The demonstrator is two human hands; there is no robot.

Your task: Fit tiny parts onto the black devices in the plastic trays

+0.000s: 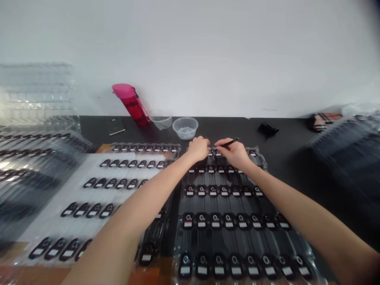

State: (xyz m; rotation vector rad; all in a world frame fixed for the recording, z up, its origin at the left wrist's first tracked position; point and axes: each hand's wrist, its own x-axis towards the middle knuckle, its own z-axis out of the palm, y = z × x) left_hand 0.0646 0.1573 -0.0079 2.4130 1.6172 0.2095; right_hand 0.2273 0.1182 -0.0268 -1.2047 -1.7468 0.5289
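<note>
While the right hand (234, 154) pinches a slim black tool (230, 142), the left hand (198, 149) rests just beside it at the far edge of the clear tray (257, 155).
Held like a pen, the tool sits low over the far rows of black fobs (213, 190); the hands are close but apart, and anything under the left is hidden. Along the black table's (285, 134) far edge, by the white wall (190, 47), stand a pink bottle (130, 103), a clear cup (160, 122) and a bowl (185, 128) of small metal bits, with a phone (116, 126) near the corner of a second fob tray (142, 149).
</note>
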